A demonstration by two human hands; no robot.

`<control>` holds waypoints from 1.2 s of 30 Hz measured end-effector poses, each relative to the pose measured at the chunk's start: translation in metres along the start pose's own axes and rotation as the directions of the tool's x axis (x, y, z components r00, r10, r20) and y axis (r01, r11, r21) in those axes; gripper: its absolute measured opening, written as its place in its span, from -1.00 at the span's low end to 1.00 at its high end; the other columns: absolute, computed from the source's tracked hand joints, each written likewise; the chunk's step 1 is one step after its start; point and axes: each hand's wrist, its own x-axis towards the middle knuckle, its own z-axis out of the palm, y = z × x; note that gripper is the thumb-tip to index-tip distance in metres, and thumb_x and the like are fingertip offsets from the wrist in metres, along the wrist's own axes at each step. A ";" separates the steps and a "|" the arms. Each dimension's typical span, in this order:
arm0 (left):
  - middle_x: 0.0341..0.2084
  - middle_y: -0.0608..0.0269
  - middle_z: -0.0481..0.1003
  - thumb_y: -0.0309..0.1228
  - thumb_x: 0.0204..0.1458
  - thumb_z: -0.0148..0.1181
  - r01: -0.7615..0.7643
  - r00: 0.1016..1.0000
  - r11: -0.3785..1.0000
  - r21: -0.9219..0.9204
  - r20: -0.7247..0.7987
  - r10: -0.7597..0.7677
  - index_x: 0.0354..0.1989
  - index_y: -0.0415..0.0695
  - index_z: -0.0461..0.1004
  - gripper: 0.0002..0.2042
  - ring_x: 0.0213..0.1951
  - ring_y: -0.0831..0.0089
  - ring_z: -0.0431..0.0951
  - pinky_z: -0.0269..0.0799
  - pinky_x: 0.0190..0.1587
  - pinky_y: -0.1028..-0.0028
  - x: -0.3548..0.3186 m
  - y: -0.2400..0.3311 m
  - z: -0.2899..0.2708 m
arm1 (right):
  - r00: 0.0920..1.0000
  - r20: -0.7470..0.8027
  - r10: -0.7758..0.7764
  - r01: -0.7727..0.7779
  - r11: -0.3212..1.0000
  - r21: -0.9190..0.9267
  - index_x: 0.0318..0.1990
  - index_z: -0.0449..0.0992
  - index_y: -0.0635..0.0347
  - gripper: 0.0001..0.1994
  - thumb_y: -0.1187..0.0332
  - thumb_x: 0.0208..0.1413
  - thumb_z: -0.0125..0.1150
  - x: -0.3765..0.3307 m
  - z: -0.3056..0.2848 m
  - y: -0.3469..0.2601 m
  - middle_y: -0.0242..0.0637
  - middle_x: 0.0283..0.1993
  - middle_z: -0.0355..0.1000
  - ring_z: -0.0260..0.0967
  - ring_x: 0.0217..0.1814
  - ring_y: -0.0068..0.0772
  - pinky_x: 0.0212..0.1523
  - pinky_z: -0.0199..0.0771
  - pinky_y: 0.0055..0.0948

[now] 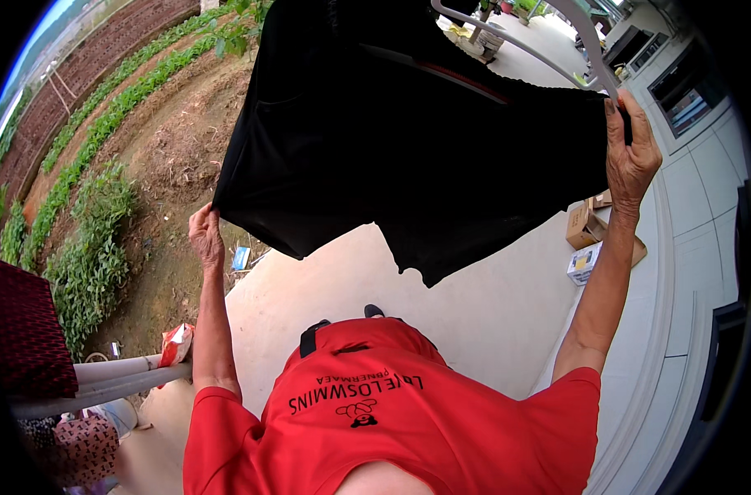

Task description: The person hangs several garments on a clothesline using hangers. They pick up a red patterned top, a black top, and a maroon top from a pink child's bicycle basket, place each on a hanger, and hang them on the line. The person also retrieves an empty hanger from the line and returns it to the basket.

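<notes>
A pair of black shorts (408,157) is stretched out in front of me, its gathered edge running toward the upper right. My left hand (205,235) pinches the lower left corner of the cloth between thumb and fingers. At the right edge, my right hand (633,153) is raised and closed on the shorts, fingertips close to a white hanger (592,41). The hanger's lower end reaches the cloth beside those fingertips; whether the fingers also grip it, I cannot tell. Dark cloth hides the shorts' folds and much of their detail.
Pale concrete floor (309,293) lies below, beside a planted garden (157,157) on the left. Cardboard boxes (584,227) stand along the tiled wall (697,239) at right. Metal rails (120,379) at lower left carry a dark red patterned cloth (21,330) and a red-and-white packet (176,344).
</notes>
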 end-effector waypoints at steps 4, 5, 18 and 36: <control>-0.51 0.38 0.37 -0.32 0.07 0.11 0.216 0.943 0.972 0.094 0.239 -0.233 -0.22 -0.24 0.49 -0.77 -0.52 0.60 0.42 0.34 -0.47 0.60 0.007 0.033 0.017 | 0.999 0.039 0.017 -0.017 1.000 -0.006 -0.16 0.52 0.06 -0.77 0.34 -0.02 0.24 -0.011 0.006 -0.006 -0.35 -0.27 0.52 0.50 -0.24 -0.41 -0.28 0.50 -0.53; -0.55 0.41 0.37 -0.31 0.07 0.12 0.022 0.992 0.991 0.135 0.123 -0.039 -0.24 -0.21 0.51 -0.78 -0.66 0.66 0.35 0.27 -0.63 0.60 0.016 0.021 0.017 | 0.999 0.042 -0.014 0.016 0.999 -0.032 -0.16 0.52 0.07 -0.77 0.34 -0.02 0.24 -0.003 0.005 -0.010 -0.34 -0.26 0.52 0.50 -0.24 -0.41 -0.27 0.50 -0.53; -0.34 0.33 0.44 -0.24 0.05 0.13 0.329 0.903 0.928 -0.174 0.346 -0.255 0.03 -0.07 0.27 -0.61 -0.46 0.61 0.45 0.29 -0.52 0.65 0.005 0.048 0.068 | 0.979 0.093 0.183 -0.171 0.977 -0.125 -0.11 0.53 0.00 -0.77 0.30 0.03 0.18 0.033 -0.033 -0.050 -0.43 -0.26 0.53 0.42 -0.40 -0.72 -0.44 0.40 -0.76; -0.40 0.26 0.43 -0.27 -0.05 0.10 0.674 -0.080 0.524 0.521 0.757 -0.649 -0.21 -0.09 0.37 -0.75 -0.44 0.39 0.48 0.38 -0.46 0.37 -0.217 -0.022 0.112 | 0.978 0.065 0.197 -0.155 0.903 -0.401 -0.28 0.45 0.04 -0.78 0.39 -0.14 0.29 0.014 -0.040 -0.070 -0.35 -0.56 0.26 0.33 -0.60 -0.29 -0.63 0.29 -0.37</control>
